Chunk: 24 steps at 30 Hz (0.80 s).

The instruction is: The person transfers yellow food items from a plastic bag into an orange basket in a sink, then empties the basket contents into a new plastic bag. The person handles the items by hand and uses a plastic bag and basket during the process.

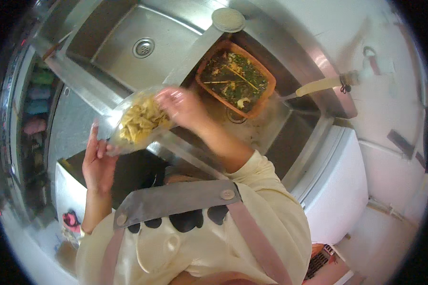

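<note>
A clear plastic bag (125,146) of yellowish cut food pieces (142,119) is between my hands, above the front rim of the steel double sink. My right hand (180,107), blurred, is at the bag's upper right side, with its fingers on the plastic. My left hand (100,156) is at the bag's lower left, one finger pointing up and the other fingers curled against the bag's edge. To the right of my right hand, an orange plastic basin (251,114) in the sink holds dark water with green leaves, food scraps and two thin sticks.
The left sink bowl (117,53) has a drain strainer (143,47). A round whitish object (228,20) rests at the divider's far end. A pale hose (317,86) reaches over the right bowl. A white appliance (337,185) stands at right; shelves with coloured items (37,92) are at left.
</note>
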Tool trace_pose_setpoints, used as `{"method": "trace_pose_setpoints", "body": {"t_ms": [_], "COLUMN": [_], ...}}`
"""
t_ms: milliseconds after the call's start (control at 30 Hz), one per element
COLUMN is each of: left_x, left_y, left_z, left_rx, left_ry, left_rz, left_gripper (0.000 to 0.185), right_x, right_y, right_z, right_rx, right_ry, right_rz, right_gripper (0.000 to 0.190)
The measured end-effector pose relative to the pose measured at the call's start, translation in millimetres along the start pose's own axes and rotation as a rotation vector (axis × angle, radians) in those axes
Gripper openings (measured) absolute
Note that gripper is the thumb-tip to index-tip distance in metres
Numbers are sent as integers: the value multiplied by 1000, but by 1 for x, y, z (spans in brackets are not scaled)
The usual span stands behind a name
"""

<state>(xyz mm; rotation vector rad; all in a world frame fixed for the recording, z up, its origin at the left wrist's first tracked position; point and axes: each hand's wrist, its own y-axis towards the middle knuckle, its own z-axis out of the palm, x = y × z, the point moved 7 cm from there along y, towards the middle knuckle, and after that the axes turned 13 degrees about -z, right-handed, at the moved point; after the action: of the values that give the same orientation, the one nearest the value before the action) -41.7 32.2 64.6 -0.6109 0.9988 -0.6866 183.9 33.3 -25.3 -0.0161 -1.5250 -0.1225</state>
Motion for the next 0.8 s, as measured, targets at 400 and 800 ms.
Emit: {"method": "trace_pose_setpoints", "body": {"t_ms": [400,800], "left_x": [-9,-12], "left_y": [14,17], "left_z": [-14,-8], "left_rx": [1,39], "left_ry": [0,47], "left_rz": [11,-13], "left_gripper": [46,48], "right_x": [-171,-183], "right_y": [-15,-28], "right_z": [-272,-285], "right_rx": [-291,-469], "right_ry": [-1084,-882], "right_rz": [489,478], "right_gripper": [40,44]}}
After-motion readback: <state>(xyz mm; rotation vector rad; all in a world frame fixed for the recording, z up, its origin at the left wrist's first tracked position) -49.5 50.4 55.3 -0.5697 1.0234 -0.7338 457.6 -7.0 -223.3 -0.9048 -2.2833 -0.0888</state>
